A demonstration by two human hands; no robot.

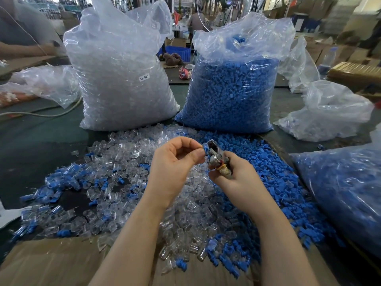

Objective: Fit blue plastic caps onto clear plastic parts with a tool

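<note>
Nearest, loose clear plastic parts [185,213] spill over a cardboard sheet [51,263], some already carrying blue caps toward eight o'clock; a heap of loose blue caps [274,182] lies at three o'clock; so some fitting looks done and a great deal is left. Above the spill, the left hand [175,162] pinches one blue cap [205,149] between thumb and fingertip, touching the head of the metal tool [215,154]; the right hand [233,174] curls round the tool's handle. Farthest, at eleven o'clock stands a full bag of clear parts [123,79]; at one o'clock, a bag of blue caps [233,89], both barely drawn down.
</note>
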